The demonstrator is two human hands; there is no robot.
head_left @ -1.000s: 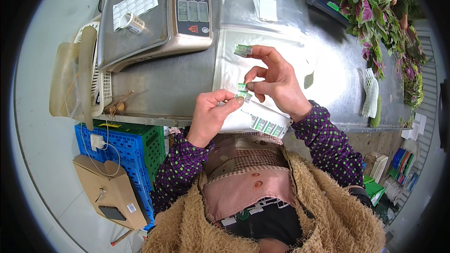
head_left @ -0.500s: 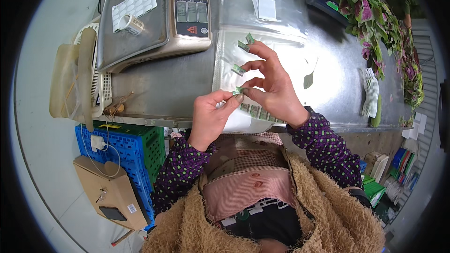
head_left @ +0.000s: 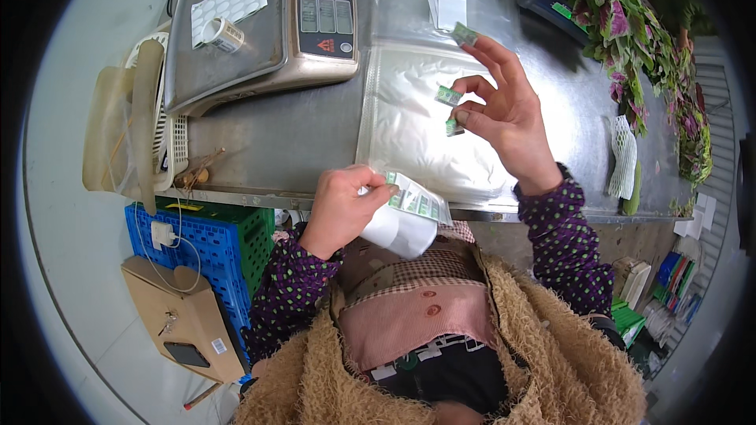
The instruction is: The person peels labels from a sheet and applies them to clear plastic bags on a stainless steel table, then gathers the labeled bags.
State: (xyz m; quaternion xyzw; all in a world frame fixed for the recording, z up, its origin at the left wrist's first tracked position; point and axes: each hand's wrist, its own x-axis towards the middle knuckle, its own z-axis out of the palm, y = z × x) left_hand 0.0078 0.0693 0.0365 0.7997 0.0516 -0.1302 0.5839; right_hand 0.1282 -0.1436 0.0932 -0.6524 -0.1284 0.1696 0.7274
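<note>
My left hand (head_left: 342, 208) pinches the end of a strip of small green labels (head_left: 419, 203), which comes off a white label roll (head_left: 398, 231) at the table's front edge. Raised to the right, over clear plastic bags (head_left: 409, 138), is my right hand (head_left: 510, 114). Its fingers are spread, carrying separate green labels at the fingertips: an upper one (head_left: 465, 34), a middle one (head_left: 448, 95) and one by the thumb (head_left: 453, 127). Whether each is stuck on or gripped is hard to tell.
A weighing scale (head_left: 324, 51) stands at the left, with a round-sticker sheet (head_left: 232, 5) and a small roll (head_left: 224, 35) on its pan. White cards (head_left: 449, 12) lie farther back. Leafy purple-green vegetables (head_left: 618, 24) and a white foam net (head_left: 622, 153) are at the right.
My right hand has moved up and right, away from my left hand, carrying the green labels. My left hand has dropped slightly, and the label roll now shows below the strip.
</note>
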